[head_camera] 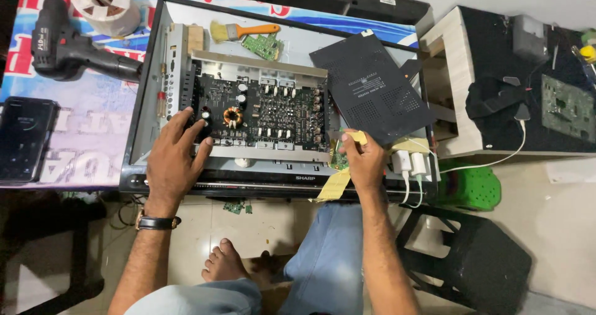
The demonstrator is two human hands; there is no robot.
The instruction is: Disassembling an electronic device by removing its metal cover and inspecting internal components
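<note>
The person's left hand lies flat with fingers spread on the left end of a large dark circuit board packed with capacitors and a copper coil, fingertips touching the black components at its corner. That board sits in an open grey metal chassis, which rests on the back of a flat black-framed television panel laid across the table. The right hand is at the board's lower right corner, fingers curled and pinching a small yellow strip of tape or paper; a longer yellow strip hangs below it over the panel's edge. Just above the right hand lies a flat black perforated metal cover, tilted against the chassis. At the top of the chassis rest an orange-handled paintbrush and a small green circuit board. Well to the left, on the printed blue cloth, lie a black cordless drill, a roll of pale tape and a dark smartphone. White plugs sit just right of the right hand
</note>
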